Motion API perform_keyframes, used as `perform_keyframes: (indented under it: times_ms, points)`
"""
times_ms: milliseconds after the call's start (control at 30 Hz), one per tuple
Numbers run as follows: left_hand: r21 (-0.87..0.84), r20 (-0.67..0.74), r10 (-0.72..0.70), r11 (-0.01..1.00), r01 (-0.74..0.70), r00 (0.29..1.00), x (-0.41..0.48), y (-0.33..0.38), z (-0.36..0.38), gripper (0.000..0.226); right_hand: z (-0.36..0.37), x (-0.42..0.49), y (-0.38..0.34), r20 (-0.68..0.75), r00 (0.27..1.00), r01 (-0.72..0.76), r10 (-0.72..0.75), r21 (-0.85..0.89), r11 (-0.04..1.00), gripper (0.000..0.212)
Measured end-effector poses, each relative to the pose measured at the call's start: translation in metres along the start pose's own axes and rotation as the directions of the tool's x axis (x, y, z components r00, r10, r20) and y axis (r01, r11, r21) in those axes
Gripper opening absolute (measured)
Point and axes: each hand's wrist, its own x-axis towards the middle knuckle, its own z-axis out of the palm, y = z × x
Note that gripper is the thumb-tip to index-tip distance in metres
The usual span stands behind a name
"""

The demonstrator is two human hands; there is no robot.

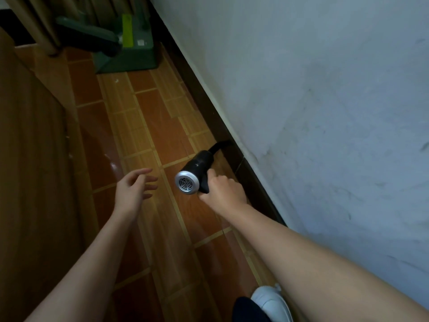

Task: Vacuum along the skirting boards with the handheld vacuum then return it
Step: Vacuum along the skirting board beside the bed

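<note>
We crouch in a narrow strip of wood-pattern floor (pixel 148 126) between a brown cabinet side (pixel 32 159) and a scuffed white wall (pixel 325 101). Our left hand (pixel 132 191) hovers empty, fingers spread. Our right hand (pixel 224 189) is closed around the handle of the black handheld vacuum (pixel 196 169), whose nozzle seems to meet the dark skirting board (pixel 209 98), though shadow blurs the tip. If our wrist drifts, the nozzle could lift off the edge and miss dust, or scrape the board. The green dustpan (pixel 125 47) ahead blocks the run.

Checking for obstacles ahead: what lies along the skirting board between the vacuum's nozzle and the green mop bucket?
Head view: only bare tiled floor beside the skirting board, from the handheld vacuum to the green mop bucket.
</note>
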Motion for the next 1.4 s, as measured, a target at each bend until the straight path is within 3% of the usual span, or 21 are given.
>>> perform_keyframes:
  times_ms: [433, 1133, 1400]
  points:
    - [0.010, 0.025, -0.009, 1.000, 0.009, 1.000, -0.014, -0.013, 0.004, 0.022, 0.010, -0.043, 0.013, 0.063, 0.997, 0.048, -0.042, -0.098, 0.994, 0.037]
    - [0.015, -0.021, 0.008, 1.000, -0.007, 1.000, 0.003, -0.020, -0.019, 0.022, 0.020, 0.000, -0.004, 0.002, 1.000, 0.024, -0.024, -0.099, 0.995, 0.037]
    - [0.154, 0.101, 0.044, 0.986, -0.060, 0.994, 0.001, -0.018, -0.007, 0.016, 0.019, -0.006, 0.005, -0.005, 1.000, 0.016, -0.016, -0.040, 0.999, 0.041]
